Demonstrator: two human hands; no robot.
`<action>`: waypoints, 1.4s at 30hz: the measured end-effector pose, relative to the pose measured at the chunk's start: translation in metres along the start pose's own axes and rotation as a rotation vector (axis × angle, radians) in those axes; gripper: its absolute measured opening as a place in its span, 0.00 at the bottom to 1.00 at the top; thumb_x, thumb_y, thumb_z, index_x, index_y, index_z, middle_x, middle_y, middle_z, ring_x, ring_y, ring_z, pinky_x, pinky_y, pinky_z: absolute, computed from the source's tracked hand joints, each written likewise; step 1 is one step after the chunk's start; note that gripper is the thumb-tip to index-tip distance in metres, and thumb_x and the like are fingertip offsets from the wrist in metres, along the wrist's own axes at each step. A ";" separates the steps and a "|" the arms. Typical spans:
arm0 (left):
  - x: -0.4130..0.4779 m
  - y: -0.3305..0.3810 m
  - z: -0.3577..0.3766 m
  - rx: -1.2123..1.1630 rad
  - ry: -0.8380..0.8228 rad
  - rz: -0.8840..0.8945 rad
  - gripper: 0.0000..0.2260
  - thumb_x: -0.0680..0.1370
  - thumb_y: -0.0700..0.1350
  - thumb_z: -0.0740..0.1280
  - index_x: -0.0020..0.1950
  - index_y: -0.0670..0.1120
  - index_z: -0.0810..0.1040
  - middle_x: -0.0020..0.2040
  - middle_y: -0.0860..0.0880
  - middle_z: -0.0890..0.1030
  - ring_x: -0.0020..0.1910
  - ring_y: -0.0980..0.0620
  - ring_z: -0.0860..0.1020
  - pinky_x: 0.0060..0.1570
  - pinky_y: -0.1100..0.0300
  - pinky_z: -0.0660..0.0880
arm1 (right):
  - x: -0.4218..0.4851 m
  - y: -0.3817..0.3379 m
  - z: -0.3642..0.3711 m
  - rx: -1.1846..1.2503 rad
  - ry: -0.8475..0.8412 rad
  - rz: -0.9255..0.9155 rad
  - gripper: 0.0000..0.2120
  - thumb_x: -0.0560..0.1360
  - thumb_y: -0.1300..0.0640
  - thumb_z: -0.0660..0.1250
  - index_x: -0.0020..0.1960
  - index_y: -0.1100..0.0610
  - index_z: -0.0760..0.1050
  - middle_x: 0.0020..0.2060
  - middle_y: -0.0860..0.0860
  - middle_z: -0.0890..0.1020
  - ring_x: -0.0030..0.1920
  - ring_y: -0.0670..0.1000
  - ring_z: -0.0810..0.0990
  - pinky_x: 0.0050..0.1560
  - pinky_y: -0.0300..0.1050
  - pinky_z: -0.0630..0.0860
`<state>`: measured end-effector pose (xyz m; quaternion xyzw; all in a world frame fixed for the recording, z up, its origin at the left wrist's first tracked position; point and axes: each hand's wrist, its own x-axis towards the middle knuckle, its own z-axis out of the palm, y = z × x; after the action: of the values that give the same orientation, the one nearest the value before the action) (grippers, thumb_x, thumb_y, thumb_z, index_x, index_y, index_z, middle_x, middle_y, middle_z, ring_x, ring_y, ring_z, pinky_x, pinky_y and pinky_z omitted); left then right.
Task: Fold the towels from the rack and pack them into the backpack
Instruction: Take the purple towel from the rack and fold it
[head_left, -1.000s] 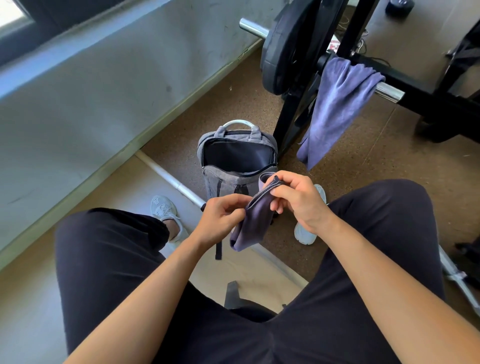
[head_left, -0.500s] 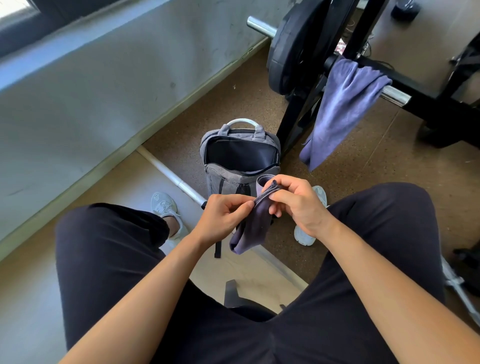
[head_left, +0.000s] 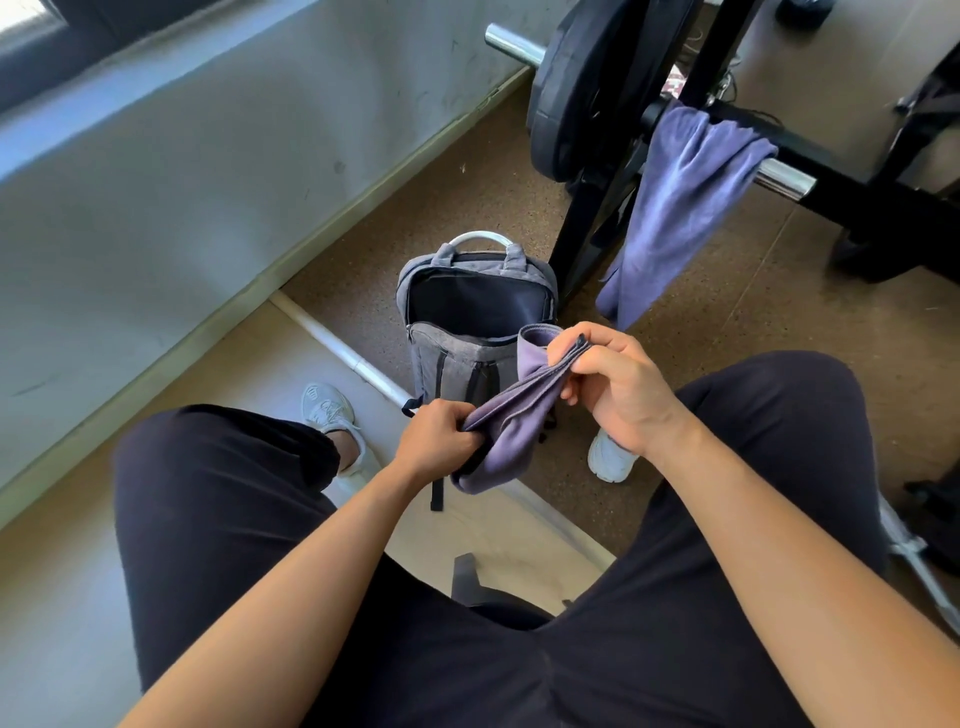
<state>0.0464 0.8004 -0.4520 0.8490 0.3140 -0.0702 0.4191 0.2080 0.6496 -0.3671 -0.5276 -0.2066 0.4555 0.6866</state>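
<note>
I hold a small purple towel (head_left: 511, 415) stretched between both hands above my knees. My left hand (head_left: 436, 441) grips its lower end in a closed fist. My right hand (head_left: 613, 384) pinches its upper edge between thumb and fingers. Just beyond the towel a grey backpack (head_left: 457, 358) stands upright on the floor, its top zipped open and its dark inside showing. A second purple towel (head_left: 685, 202) hangs draped over the black rack bar (head_left: 852, 192) at the upper right.
A black weight plate (head_left: 576, 88) on a chrome barbell stands behind the backpack, with a rack upright beside it. A grey wall runs along the left. My white shoes (head_left: 330, 410) rest on the floor either side of a white pipe (head_left: 343, 353).
My hands have drawn apart: the left slid down and left along the towel, the right stayed up, so the towel is now stretched out between them.
</note>
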 end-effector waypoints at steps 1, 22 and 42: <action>0.001 -0.005 0.002 -0.008 -0.008 -0.033 0.06 0.64 0.47 0.60 0.33 0.46 0.74 0.27 0.48 0.72 0.30 0.48 0.68 0.31 0.57 0.66 | 0.001 -0.002 -0.002 0.018 0.019 -0.011 0.11 0.69 0.67 0.60 0.40 0.59 0.81 0.35 0.58 0.74 0.32 0.51 0.73 0.33 0.43 0.69; -0.003 -0.006 0.018 -0.410 0.065 -0.235 0.06 0.72 0.33 0.67 0.41 0.43 0.77 0.34 0.45 0.81 0.36 0.40 0.83 0.43 0.46 0.82 | 0.001 -0.017 -0.035 -0.156 0.355 -0.219 0.08 0.74 0.67 0.61 0.41 0.65 0.78 0.32 0.55 0.77 0.36 0.50 0.74 0.38 0.44 0.71; -0.009 0.000 0.026 0.047 0.145 -0.052 0.18 0.69 0.41 0.74 0.30 0.48 0.65 0.26 0.53 0.68 0.28 0.52 0.65 0.28 0.57 0.59 | 0.002 -0.024 -0.039 -0.037 0.435 -0.265 0.19 0.75 0.71 0.60 0.33 0.54 0.79 0.27 0.48 0.75 0.34 0.48 0.73 0.38 0.43 0.70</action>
<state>0.0429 0.7762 -0.4650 0.8530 0.3637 -0.0266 0.3733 0.2485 0.6295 -0.3599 -0.5940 -0.1297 0.2336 0.7588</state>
